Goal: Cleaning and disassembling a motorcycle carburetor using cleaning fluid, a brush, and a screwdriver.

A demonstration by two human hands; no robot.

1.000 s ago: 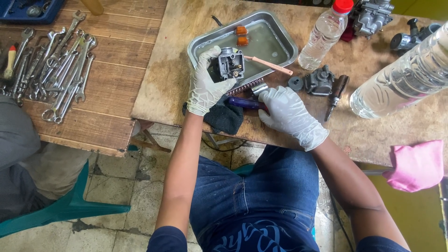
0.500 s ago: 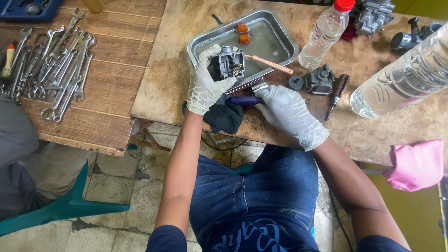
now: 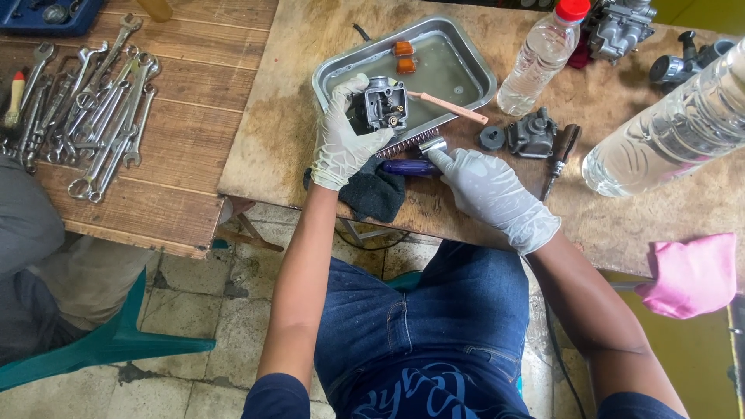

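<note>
Left hand (image 3: 341,140) has its fingers clamped on the carb (image 3: 383,105) over the tray (image 3: 475,68) edge, right hand (image 3: 489,190) pinching the purple brush (image 3: 411,166) on the tabletop, imo wet gloves = carb could slip & splash into the fluid.

The big clear bottle (image 3: 667,136) on the right runs off the picture's right edge, so its top cannot be seen. The pink cloth (image 3: 693,273) is cut by the same edge. At the top, the grey engine part (image 3: 621,27) and the blue tray (image 3: 46,14) are only partly in view. The left hand (image 3: 345,136) covers the near side of the small metal engine part (image 3: 382,105) it holds. The right hand (image 3: 489,190) hides one end of the purple-handled tool (image 3: 409,166); what kind of tool it is cannot be told. The black cloth (image 3: 376,194) lies partly under the left wrist. A seated person's grey trousers (image 3: 31,248) are cut off at the left edge.
</note>
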